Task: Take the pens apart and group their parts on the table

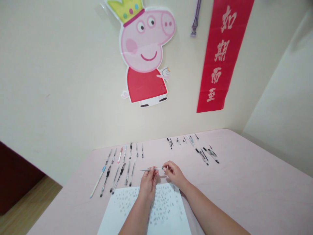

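Observation:
In the head view my left hand (148, 182) pinches a slim pale pen (143, 170) above the far edge of a written sheet. The pen lies roughly level, its thin end pointing left. At its other end, the fingertips of my right hand (174, 173) are closed on a small dark part. Whether that part is joined to the pen or apart from it, I cannot tell. Beneath my left wrist lies the white sheet of paper (110, 212), covered with handwritten dark characters.
Two rows of pens lie on the left, among them a black-gripped pen (119, 178) and a pale blue-ended pen (97, 181). Pen parts and caps (202, 156) are grouped at the back right. The pink-covered table (234, 182) meets a wall with a pig cutout (146, 85) and red banner (220, 65).

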Tool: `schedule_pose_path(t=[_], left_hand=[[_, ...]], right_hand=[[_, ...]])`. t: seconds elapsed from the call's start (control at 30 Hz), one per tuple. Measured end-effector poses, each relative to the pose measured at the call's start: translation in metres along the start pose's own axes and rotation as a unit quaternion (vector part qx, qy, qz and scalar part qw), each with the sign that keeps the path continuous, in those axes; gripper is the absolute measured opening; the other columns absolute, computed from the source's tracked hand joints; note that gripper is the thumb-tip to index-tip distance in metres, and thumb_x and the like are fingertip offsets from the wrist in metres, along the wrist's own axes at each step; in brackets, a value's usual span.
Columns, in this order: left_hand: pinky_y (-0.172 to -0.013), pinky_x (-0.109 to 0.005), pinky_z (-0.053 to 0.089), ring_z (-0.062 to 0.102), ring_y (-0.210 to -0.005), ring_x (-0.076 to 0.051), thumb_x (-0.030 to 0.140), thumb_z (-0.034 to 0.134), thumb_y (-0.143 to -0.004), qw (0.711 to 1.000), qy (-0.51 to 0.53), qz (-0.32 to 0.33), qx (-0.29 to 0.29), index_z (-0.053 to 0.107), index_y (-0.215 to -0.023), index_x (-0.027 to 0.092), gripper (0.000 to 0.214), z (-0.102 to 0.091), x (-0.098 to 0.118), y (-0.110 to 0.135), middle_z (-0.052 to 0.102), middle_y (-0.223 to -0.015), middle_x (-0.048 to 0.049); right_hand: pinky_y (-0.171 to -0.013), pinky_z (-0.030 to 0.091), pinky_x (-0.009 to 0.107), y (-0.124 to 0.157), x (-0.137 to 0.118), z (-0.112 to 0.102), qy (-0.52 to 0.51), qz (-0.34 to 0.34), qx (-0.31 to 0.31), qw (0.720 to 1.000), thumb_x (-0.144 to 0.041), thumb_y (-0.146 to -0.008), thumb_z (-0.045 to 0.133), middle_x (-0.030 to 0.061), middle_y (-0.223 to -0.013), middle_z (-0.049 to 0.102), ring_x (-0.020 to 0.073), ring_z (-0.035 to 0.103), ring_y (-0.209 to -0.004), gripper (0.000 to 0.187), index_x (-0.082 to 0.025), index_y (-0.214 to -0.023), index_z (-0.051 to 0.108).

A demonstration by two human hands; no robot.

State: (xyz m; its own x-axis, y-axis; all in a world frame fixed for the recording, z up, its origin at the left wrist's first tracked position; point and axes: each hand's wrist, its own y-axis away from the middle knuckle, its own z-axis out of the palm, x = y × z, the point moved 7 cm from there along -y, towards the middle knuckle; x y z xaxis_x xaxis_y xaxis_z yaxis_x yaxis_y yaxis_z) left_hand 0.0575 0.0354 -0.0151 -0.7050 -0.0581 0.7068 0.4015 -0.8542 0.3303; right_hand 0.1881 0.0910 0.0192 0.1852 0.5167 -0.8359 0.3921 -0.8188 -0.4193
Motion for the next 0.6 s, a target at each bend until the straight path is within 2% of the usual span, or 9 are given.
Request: schedule_pose_path(t=[0.17,0.6], left_hand=[[-0.058,-0.015,0.053,0.063,-0.058,-0.007,0.006,0.055,-0.081,1.000,-0.011,-0.002,-0.002,0.062,-0.076,0.010,0.010,0.002,0.000,0.002,0.065,-0.068,-0.0036],[-0.058,-0.014,0.053,0.062,-0.058,-0.006,0.006,0.055,-0.081,1.000,-0.004,0.000,0.013,0.062,-0.077,0.009,0.009,0.002,0.002,0.004,0.064,-0.066,-0.0034]], right_hand=[[-0.059,0.036,0.025,0.000,0.008,0.002,0.039,0.017,-0.003,0.999,-0.036,-0.090,0.037,-0.0010,-0.061,0.048,0.0133,0.047,-0.061,0.035,-0.018,-0.062,0.050],[-0.059,0.038,0.025,0.000,-0.004,-0.003,0.010,0.013,0.020,1.000,-0.021,-0.077,0.054,-0.0001,-0.069,0.054,0.0137,0.048,-0.063,0.006,-0.019,-0.073,0.057]])
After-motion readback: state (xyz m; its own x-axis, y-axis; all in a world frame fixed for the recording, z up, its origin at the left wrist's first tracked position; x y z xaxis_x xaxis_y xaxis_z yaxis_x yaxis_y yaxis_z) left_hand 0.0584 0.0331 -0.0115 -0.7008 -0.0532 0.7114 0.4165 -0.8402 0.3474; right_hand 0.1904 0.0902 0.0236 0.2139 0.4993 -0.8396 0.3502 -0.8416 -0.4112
